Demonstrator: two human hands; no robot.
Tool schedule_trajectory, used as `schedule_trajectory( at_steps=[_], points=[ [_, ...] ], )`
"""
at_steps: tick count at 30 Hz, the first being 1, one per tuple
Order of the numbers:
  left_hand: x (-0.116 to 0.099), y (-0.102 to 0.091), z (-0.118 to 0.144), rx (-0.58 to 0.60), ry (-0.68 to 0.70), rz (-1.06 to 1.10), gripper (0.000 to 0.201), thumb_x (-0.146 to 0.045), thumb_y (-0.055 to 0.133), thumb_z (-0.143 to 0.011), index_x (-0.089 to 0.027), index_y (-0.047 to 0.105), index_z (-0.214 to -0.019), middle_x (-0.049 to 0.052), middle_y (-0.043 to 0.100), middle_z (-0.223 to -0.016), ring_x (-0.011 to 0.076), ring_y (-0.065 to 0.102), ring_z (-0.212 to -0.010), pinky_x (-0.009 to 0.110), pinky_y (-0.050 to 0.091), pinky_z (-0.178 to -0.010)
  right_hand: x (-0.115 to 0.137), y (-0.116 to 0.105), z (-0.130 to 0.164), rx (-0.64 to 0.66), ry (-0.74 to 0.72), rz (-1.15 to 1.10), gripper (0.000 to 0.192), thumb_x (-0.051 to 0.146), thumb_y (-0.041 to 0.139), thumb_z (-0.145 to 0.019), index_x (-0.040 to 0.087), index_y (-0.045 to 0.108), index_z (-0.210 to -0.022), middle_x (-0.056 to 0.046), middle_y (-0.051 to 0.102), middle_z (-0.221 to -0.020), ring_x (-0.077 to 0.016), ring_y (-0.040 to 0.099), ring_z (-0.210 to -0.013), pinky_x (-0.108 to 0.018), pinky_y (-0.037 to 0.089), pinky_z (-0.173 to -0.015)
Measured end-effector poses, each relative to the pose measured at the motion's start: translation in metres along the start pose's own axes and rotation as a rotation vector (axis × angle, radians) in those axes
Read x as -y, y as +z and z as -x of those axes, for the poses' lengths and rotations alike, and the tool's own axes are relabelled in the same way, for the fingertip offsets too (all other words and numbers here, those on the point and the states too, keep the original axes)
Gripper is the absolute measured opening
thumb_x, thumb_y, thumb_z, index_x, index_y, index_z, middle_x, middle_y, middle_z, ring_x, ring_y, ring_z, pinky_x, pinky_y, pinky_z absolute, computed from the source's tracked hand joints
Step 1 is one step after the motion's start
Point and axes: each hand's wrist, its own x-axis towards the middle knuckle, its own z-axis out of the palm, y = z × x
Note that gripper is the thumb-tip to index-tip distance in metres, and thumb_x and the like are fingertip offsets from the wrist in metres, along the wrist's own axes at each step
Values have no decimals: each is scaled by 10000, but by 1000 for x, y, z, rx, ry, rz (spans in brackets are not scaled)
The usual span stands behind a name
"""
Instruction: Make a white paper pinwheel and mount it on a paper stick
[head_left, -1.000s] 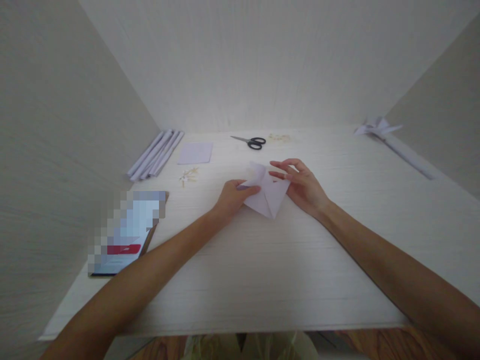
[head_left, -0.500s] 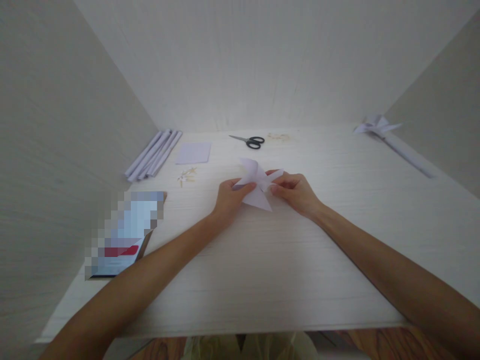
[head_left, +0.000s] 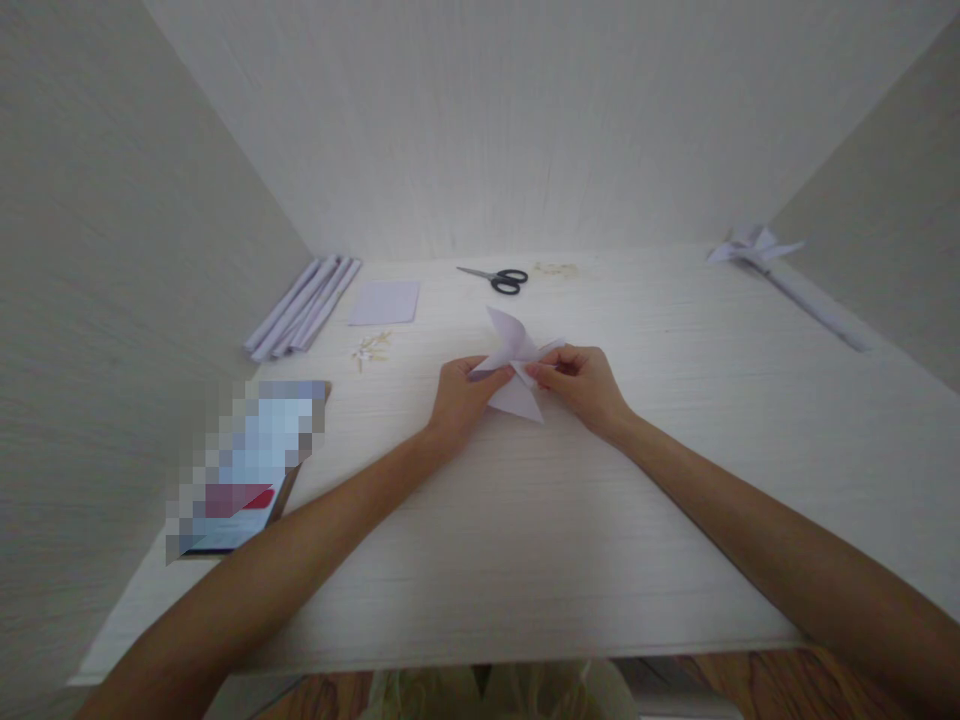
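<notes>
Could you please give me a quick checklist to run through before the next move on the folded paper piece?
1. Left hand grips the folded paper piece at its left side: ok.
2. Right hand pinches it at the centre: ok.
3. Flaps gathered to the centre: cannot tell, the fingers hide it.
4. Scissors lie apart from both hands, near the back of the table: ok.
5. Small light pieces lie left of the left hand, untouched: ok.
</notes>
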Motion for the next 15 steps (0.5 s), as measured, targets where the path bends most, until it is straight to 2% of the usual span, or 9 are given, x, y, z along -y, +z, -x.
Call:
schedule_trajectory(
  at_steps=[15],
  points=[
    [1, 1, 1, -4, 7, -41, 253, -332, 656, -582, -115, 649, -712, 26, 633, -637, 113, 544, -540, 215, 399, -508, 5, 4, 2, -52, 51, 54, 272, 374, 646, -610, 141, 541, -521, 20, 476, -474, -66, 372, -431, -215, 245, -394]
  ],
)
